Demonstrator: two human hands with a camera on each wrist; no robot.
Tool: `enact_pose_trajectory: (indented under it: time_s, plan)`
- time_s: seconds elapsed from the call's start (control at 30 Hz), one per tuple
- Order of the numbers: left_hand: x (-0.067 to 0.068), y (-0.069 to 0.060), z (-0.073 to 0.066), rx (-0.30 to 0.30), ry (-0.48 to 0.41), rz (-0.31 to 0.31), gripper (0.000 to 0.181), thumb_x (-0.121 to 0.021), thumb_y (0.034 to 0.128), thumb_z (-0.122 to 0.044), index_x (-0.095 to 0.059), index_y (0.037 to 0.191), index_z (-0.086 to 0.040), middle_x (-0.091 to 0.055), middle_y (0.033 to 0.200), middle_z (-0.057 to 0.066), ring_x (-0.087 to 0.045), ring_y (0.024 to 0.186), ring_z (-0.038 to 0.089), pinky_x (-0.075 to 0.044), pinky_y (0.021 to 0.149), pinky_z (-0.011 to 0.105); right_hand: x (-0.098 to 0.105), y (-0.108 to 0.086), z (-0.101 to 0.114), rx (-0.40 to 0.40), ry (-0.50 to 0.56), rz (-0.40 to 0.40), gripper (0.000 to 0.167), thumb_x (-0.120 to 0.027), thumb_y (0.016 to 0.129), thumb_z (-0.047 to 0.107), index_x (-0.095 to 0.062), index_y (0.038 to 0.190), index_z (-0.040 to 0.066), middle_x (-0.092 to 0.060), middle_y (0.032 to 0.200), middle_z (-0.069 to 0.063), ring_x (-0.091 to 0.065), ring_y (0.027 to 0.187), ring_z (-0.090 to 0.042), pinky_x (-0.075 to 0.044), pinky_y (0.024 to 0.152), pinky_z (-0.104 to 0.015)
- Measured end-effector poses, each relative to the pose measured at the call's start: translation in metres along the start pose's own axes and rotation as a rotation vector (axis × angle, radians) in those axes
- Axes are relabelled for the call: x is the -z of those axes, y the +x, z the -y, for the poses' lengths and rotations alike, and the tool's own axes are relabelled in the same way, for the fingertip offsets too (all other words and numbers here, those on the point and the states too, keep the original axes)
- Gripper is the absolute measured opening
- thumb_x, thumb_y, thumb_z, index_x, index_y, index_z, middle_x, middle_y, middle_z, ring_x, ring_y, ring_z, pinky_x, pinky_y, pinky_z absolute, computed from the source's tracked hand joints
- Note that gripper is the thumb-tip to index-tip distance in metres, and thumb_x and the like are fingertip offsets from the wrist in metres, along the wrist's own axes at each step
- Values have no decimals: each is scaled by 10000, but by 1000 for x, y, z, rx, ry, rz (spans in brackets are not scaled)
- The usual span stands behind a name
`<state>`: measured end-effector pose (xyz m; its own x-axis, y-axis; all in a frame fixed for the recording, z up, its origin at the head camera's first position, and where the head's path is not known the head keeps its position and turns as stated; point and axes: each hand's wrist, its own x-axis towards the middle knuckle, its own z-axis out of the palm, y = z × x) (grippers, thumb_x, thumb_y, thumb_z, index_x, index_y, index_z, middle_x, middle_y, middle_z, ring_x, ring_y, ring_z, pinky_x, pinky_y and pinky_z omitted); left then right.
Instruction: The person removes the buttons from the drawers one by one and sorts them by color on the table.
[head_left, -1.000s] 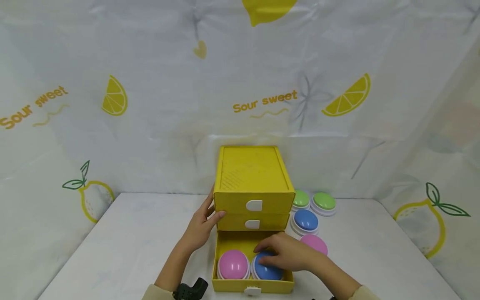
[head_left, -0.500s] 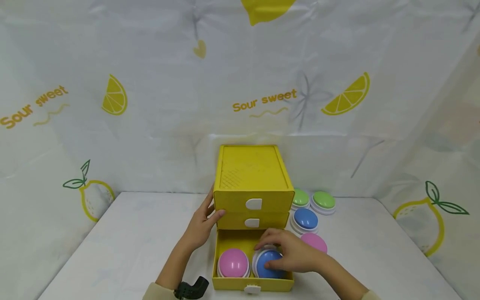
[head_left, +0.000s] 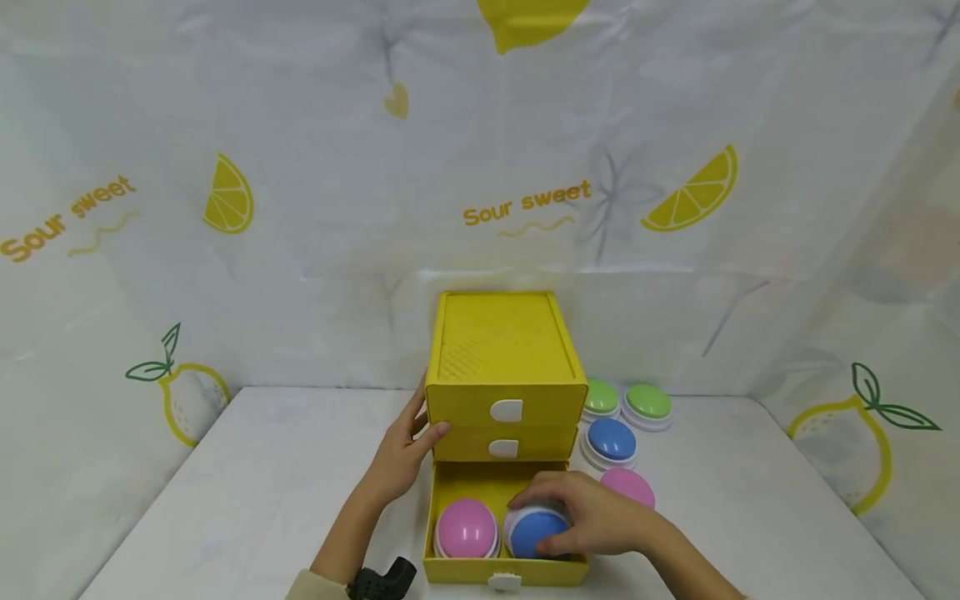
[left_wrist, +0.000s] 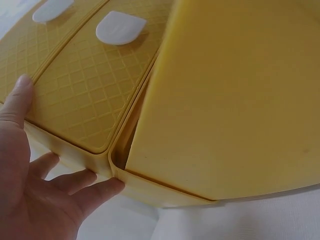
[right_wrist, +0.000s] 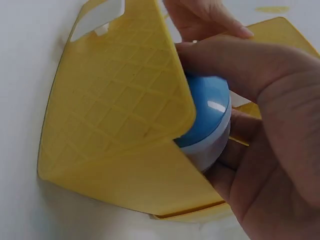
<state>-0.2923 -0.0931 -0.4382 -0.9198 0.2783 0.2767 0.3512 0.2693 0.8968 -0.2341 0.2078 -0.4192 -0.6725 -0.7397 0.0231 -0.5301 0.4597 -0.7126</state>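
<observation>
A yellow drawer cabinet [head_left: 510, 333] stands on the table with its lowest drawer [head_left: 480, 571] pulled out. My left hand [head_left: 397, 458] rests on the cabinet's left side, its thumb on the front corner and its fingers fairly straight against the side wall. With my right hand [head_left: 588, 512] I grip a blue push button [head_left: 536, 533] with a white base, thumb on the dome and fingers behind the base. It sits tilted forward in the right part of the drawer; whether it touches the floor is hidden. Beside it lies a pink push button [head_left: 467, 529].
To the cabinet's right are two green push buttons [head_left: 648, 402], another blue push button [head_left: 612, 439] and another pink push button [head_left: 628, 483], partly behind my right hand. A printed white sheet [head_left: 337, 250] hangs behind the table [head_left: 277, 500].
The blue push button has tipped forward, showing more of its white base at the back. My right hand has shifted slightly to the right with it. The left hand keeps its place.
</observation>
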Motion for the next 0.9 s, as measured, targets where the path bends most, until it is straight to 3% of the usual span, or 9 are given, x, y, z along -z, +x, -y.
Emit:
enact_pose_trajectory:
  time_s: [0.17, 0.4, 0.7, 0.9]
  plan:
    - [1, -2, 1, 10, -7, -8, 736, -573, 1040, -303, -132, 1626, -362, -198, 1703, 50, -359, 1474, 469, -458, 1090, 582, -1, -2, -1, 56, 76, -111, 335, -729, 939, 270, -692, 1262, 188, -713, 1168, 15, -600, 975, -13, -545, 842, -219]
    - [0, -4, 0, 9, -5, -16, 738, -575, 1039, -298, -134, 1628, -354, -201, 1702, 56, -370, 1466, 475, -452, 1094, 589, 8, -15, 4, 8, 235, -287, 320, -711, 937, 136, -683, 1256, 133, -694, 1213, -96, -644, 1034, -51, -576, 853, -236]
    - [-8, -1, 4, 7, 0, -35, 732, -579, 1035, -333, -148, 1626, -357, -228, 1694, 59, -373, 1465, 476, -474, 1076, 575, 39, -47, 1, 71, 302, -477, 345, -623, 936, -32, -644, 1275, 22, -694, 1209, 143, -687, 1049, -95, -592, 867, -247]
    - [-8, 0, 3, -16, 24, -77, 723, -593, 1027, -312, -187, 1625, -333, -296, 1672, 60, -420, 1443, 459, -490, 1057, 577, 49, -59, -11, 69, 304, -590, 379, -577, 947, -79, -615, 1316, -1, -685, 1218, 181, -690, 1040, -54, -603, 828, -248]
